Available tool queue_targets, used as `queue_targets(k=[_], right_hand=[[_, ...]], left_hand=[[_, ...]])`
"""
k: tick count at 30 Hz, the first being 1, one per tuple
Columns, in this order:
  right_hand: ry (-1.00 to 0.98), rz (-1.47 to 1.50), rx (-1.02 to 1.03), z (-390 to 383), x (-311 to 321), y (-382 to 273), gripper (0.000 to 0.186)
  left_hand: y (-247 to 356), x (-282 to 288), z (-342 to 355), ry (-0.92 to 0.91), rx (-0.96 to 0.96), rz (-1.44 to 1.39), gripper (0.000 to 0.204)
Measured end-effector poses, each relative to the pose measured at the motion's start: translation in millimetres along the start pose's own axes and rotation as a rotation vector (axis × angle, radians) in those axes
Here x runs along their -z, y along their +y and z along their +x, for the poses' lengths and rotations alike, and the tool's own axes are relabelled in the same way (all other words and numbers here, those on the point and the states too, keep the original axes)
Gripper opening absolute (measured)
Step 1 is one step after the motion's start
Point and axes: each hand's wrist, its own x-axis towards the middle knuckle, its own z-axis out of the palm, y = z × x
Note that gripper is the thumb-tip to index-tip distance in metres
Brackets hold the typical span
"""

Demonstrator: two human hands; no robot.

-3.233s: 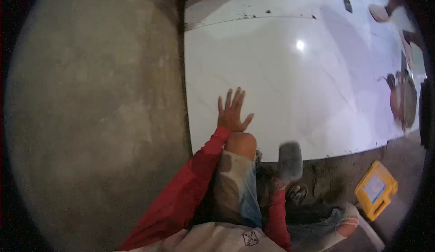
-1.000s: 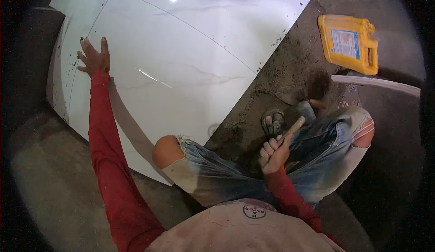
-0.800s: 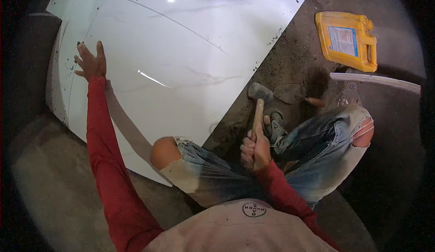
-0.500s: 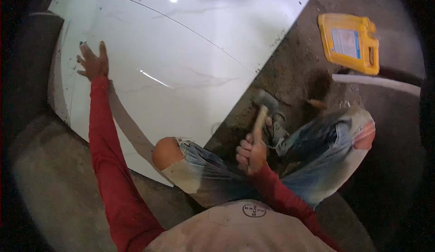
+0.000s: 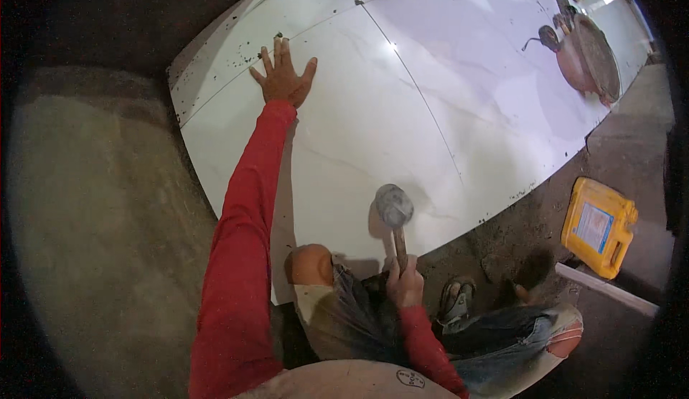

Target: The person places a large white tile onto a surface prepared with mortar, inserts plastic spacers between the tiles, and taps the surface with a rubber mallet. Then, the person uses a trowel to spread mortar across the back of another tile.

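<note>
My left hand point(image 5: 284, 80) lies with fingers spread on a glossy white floor tile point(image 5: 337, 148), its fingertips close to the joint with the neighbouring tile. Small dark crumbs are scattered by those fingertips. In my right hand point(image 5: 406, 284) is a rubber mallet point(image 5: 395, 207), gripped by its wooden handle. The mallet's grey, rounded head is over the tile near its front edge; whether it touches the surface I cannot tell. A small dark piece point(image 5: 359, 2) sits at the joint where tiles meet.
At the far right, a dusty round bowl point(image 5: 583, 62) with tools in it rests on the tiles. A yellow jug point(image 5: 598, 227) and a pale strip point(image 5: 606, 288) lie on the dirty floor to the right. My bent knees and a sandalled foot point(image 5: 457, 300) are beside the tile edge.
The mallet has swung from over the bare floor to above the tile. My left hand stays spread on the tile. The view has shifted, bringing the bowl into sight.
</note>
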Motion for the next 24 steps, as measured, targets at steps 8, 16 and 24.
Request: queue_targets(k=[8, 16, 24], right_hand=[[0.086, -0.049, 0.084, 2, -10, 5, 0.027], [0.139, 0.172, 0.002, -18, 20, 0, 0.026], [0.196, 1.756, -0.248, -74, 61, 50, 0.032]], left_hand=[[3, -2, -1, 0.030, -0.026, -0.018, 0.084], [7, -17, 9, 0.147, -0.087, 0.013, 0.087], [-5, -29, 6, 0.135, -0.108, -0.043, 0.087]])
